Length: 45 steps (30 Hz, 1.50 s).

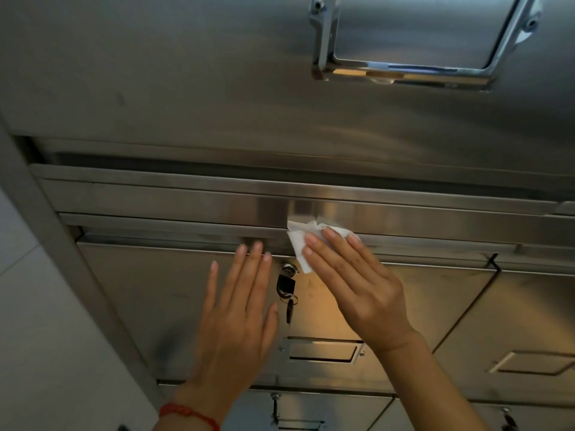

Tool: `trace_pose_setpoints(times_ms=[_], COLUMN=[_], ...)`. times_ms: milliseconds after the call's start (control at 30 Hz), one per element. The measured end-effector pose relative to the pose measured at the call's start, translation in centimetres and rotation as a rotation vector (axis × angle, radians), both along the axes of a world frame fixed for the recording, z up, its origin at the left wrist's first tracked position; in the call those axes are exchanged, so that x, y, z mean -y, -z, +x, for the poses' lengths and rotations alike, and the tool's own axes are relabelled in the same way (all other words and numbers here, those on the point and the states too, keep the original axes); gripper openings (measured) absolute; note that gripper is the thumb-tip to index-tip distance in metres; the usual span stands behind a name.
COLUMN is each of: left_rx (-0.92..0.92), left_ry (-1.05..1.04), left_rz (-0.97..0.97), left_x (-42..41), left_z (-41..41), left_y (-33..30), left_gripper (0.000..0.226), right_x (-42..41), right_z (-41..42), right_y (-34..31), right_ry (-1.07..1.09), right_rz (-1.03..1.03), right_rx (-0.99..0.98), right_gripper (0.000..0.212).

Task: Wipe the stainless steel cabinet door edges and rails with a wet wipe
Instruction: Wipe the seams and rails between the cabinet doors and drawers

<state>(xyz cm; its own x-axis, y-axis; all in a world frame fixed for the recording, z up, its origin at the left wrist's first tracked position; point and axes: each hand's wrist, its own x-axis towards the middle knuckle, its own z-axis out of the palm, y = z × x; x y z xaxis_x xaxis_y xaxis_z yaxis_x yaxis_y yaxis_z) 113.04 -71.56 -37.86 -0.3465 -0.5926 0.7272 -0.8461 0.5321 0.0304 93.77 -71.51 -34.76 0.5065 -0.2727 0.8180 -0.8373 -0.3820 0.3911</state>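
My right hand (351, 281) presses a crumpled white wet wipe (300, 241) with straight fingers against the steel rail (186, 231) along the top edge of a stainless steel cabinet door (161, 300). The wipe pokes out above and to the left of my fingertips. My left hand (239, 315) lies flat on the same door, fingers spread, fingertips at the door's top edge. Between the hands a lock (289, 269) holds a black key with a second key hanging from a ring.
A wider steel rail (155, 197) runs above, under a large upper door with a chrome handle frame (404, 70). A recessed pull (323, 353) sits lower on the door. More doors lie to the right and below. A white tiled wall (37, 321) is at left.
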Motion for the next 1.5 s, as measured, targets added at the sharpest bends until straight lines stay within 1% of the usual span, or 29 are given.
trace_pose_setpoints(times_ms=[200,400,567,667,767,967,1133,1233,1333,1500], left_rx=[-0.022,-0.06,-0.084,-0.104,-0.109,-0.101,-0.125,-0.14,-0.142,-0.121], left_ry=[0.011,0.027,0.043,0.045,0.046,0.032,0.028,0.021,0.021,0.018], left_rz=[0.027,0.027,0.017,0.022,0.023,0.025,0.018,0.013,0.014,0.02], left_x=[0.1,-0.1,0.1,0.2,0.2,0.2,-0.1,0.0,0.0,-0.1], left_z=[-0.6,-1.3,-1.4,-1.4,-1.5,-1.5,-1.8,-1.9,-1.9,-1.5], left_y=[-0.2,-0.3,-0.1,-0.1,0.0,0.0,-0.1,-0.1,0.0,-0.2], left_gripper=[0.051,0.049,0.049,0.049,0.049,0.049,0.048,0.048,0.048,0.047], right_x=[-0.2,-0.4,-0.4,-0.3,-0.6,-0.5,-0.7,-1.1,-0.8,-0.4], right_z=[0.0,-1.1,-0.6,-0.7,-1.8,-1.2,-2.4,-3.2,-2.1,-1.3], right_y=[0.2,0.1,0.2,0.0,0.1,0.4,0.2,0.3,0.2,0.0], right_ry=[0.015,0.02,0.016,-0.009,0.016,0.0,0.004,0.021,0.001,0.0], right_rz=[-0.013,-0.004,-0.012,0.0,0.007,-0.013,0.022,0.021,-0.002,0.021], right_rx=[0.031,0.003,0.051,0.025,0.011,0.077,0.01,0.03,0.049,-0.016], right_gripper=[0.035,0.037,0.034,0.034,0.033,0.028,0.03,0.029,0.029,0.033])
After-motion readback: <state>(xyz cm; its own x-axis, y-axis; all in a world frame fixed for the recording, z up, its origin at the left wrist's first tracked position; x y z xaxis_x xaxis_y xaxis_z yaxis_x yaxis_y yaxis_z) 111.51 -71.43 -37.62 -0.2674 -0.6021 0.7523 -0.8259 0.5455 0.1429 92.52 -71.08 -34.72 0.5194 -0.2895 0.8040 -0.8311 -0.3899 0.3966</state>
